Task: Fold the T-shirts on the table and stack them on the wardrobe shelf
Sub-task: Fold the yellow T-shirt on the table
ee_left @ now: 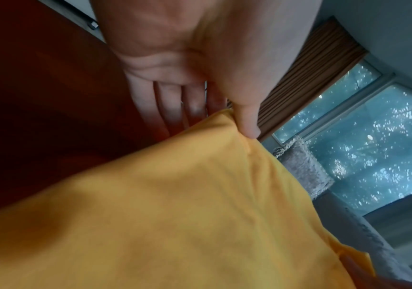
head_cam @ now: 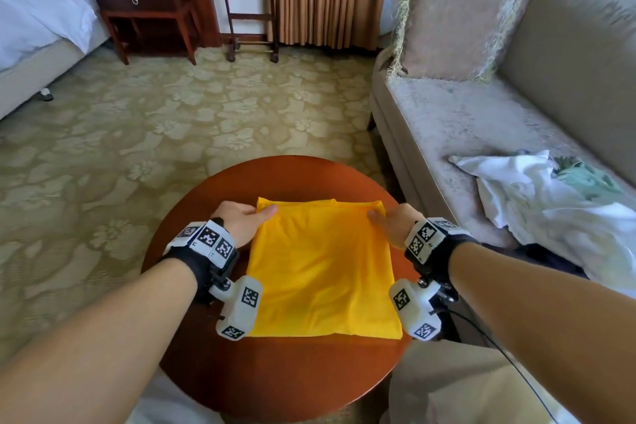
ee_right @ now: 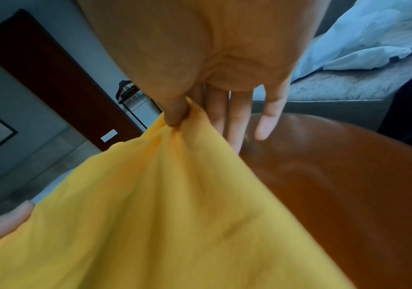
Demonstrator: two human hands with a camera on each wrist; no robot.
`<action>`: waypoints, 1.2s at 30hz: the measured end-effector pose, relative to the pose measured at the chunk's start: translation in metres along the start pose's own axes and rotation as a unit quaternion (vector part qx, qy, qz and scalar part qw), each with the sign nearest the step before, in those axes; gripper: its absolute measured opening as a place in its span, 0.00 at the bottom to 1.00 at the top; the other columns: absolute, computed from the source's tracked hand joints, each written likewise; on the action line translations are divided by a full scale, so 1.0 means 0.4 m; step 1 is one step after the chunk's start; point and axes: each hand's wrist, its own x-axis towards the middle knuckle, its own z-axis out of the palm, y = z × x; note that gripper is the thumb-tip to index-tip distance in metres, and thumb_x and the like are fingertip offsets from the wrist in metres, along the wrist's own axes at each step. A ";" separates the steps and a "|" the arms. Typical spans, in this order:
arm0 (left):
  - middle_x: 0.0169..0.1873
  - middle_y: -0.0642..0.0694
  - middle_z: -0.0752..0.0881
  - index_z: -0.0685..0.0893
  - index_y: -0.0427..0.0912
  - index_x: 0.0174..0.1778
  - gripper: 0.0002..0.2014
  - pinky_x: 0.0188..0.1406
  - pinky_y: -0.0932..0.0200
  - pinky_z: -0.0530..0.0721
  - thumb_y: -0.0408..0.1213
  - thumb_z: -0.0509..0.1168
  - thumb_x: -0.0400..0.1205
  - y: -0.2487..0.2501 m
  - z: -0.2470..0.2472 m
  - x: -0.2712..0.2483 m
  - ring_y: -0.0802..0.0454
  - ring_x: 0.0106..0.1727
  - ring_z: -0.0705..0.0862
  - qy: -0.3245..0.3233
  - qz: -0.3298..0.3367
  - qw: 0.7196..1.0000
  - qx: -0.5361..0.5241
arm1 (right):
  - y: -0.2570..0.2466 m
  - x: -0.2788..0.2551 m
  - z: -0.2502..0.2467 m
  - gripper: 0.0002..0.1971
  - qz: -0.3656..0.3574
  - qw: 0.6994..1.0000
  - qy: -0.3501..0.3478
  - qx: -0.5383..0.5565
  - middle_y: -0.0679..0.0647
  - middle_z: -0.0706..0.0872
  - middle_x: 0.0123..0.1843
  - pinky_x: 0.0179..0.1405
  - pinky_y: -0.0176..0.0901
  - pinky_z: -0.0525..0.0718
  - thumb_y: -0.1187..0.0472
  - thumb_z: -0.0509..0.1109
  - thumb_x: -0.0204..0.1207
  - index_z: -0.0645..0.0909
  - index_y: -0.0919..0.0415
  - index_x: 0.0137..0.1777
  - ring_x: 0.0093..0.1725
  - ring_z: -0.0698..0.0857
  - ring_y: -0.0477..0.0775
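While both hands work the far edge, the head view shows this:
Head, shirt: yellow T-shirt (head_cam: 321,268) lies folded into a rough square on the round wooden counter (head_cam: 278,379).
Head, left hand: left hand (head_cam: 241,222) sits at the far left corner of the shirt, thumb on top of the cloth.
Head, right hand: right hand (head_cam: 395,224) sits at the far right corner, thumb on top.
Head, surroundings: white garments (head_cam: 537,196) lie heaped on the sofa (head_cam: 464,120) to the right; a fringed cushion (head_cam: 461,17) leans at the sofa's far end; a bed (head_cam: 41,17) and a dark nightstand (head_cam: 148,7) stand far left.

Left wrist, grip: thumb presses down on the yellow corner (ee_left: 224,121); fingers (ee_left: 170,105) lie straight, running under the cloth edge, so the corner is pinched between thumb and fingers.
Left wrist, shirt: cloth spreads toward the camera over the dark counter.

Right wrist, grip: thumb and forefinger pinch a gathered bunch of yellow cloth (ee_right: 175,125); the other fingers (ee_right: 269,117) stretch out straight above the counter (ee_right: 336,166).
Right wrist, background: white garments lie on the sofa at upper right.
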 end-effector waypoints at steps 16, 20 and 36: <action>0.46 0.41 0.88 0.85 0.40 0.43 0.21 0.62 0.41 0.84 0.54 0.81 0.67 -0.009 0.022 0.067 0.44 0.51 0.87 -0.083 -0.042 0.995 0.039 | 0.001 0.060 0.016 0.25 0.078 0.996 0.000 0.040 0.55 0.82 0.39 0.30 0.41 0.80 0.37 0.64 0.78 0.78 0.61 0.57 0.34 0.82 0.52; 0.60 0.44 0.84 0.79 0.46 0.62 0.44 0.63 0.44 0.84 0.52 0.86 0.50 -0.013 0.012 0.031 0.45 0.61 0.83 -0.052 -0.052 0.997 0.025 | -0.017 0.015 0.018 0.53 0.068 0.998 -0.020 0.004 0.64 0.71 0.73 0.56 0.54 0.84 0.35 0.77 0.64 0.55 0.60 0.82 0.66 0.77 0.64; 0.57 0.35 0.85 0.79 0.35 0.66 0.47 0.36 0.53 0.82 0.61 0.82 0.58 -0.099 0.073 -0.220 0.39 0.54 0.85 -0.056 -0.095 0.968 0.224 | 0.047 -0.281 0.134 0.61 0.127 0.991 -0.043 -0.011 0.64 0.63 0.78 0.70 0.60 0.75 0.34 0.80 0.60 0.47 0.59 0.83 0.75 0.69 0.67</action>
